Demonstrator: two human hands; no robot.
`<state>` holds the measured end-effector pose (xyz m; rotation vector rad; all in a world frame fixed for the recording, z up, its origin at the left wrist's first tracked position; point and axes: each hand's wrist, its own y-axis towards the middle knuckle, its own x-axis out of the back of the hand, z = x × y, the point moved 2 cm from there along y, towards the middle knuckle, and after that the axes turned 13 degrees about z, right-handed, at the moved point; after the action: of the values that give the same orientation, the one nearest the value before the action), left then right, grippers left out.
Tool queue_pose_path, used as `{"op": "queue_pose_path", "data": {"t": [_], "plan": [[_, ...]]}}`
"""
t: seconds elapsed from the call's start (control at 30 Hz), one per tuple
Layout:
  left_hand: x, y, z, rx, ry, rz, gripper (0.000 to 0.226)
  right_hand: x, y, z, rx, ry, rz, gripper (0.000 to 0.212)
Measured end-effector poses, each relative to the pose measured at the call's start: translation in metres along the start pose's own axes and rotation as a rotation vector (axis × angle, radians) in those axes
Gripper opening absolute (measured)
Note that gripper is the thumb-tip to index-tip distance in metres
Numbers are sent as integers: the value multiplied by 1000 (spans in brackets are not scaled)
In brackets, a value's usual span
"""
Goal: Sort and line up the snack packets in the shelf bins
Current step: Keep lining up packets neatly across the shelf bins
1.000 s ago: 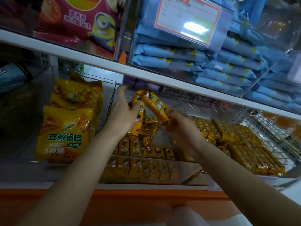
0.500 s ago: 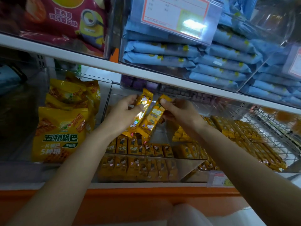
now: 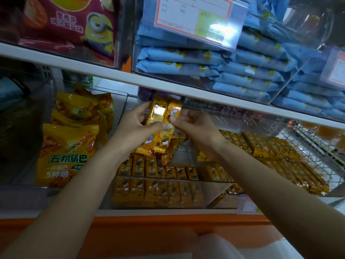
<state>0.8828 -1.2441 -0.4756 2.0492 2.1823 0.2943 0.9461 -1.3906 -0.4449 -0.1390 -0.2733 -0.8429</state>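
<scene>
Two long yellow snack packets (image 3: 164,116) stand side by side, upright, above the middle clear bin (image 3: 168,195). My left hand (image 3: 134,126) grips the left packet and my right hand (image 3: 194,126) pinches the right one; the thumbs almost meet. Below them a row of small yellow packets (image 3: 160,171) stands lined up at the bin's front, with loose ones behind. More yellow packets (image 3: 276,156) lie in rows in the bin to the right.
Large yellow crisp bags (image 3: 69,146) fill the left bin. The white shelf edge (image 3: 168,85) runs just above the held packets, with blue packets (image 3: 214,71) and a red bag (image 3: 65,21) on top. A wire basket (image 3: 317,146) sits at the right.
Both hands brought their packets together from a tilted V into an upright side-by-side pair and raised them slightly toward the shelf edge.
</scene>
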Motion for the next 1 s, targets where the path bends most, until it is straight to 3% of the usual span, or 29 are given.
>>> {"op": "queue_pose_path", "data": {"t": [0.07,0.13,0.3,0.37,0.47,0.57,0.67,0.77,1.0], "plan": [[2,0,-1,-25,-24,-41,43,-8,-2,-6,-80,39,108,48],[1,0,-2,-44,-46,-64,35,-20,-4,-10,-121,56,187,34],[2,-1,-4,-58,-89,-101,44,-28,1,-8,-156,45,149,23],[1,-1,-5,-71,-53,-73,37,-27,2,-7,-172,24,161,24],[8,-5,-11,-109,175,-92,28,-23,5,-8,-201,176,201,27],[38,-26,-18,-132,571,-176,36,-19,11,-10,-282,226,162,18],[63,-58,-16,-130,863,8,47,-22,31,-24,-388,173,98,19],[68,-80,-1,-67,974,152,59,-36,52,-32,-462,190,109,11],[56,-96,15,-271,1036,105,41,-65,89,-28,-474,149,165,12]]}}
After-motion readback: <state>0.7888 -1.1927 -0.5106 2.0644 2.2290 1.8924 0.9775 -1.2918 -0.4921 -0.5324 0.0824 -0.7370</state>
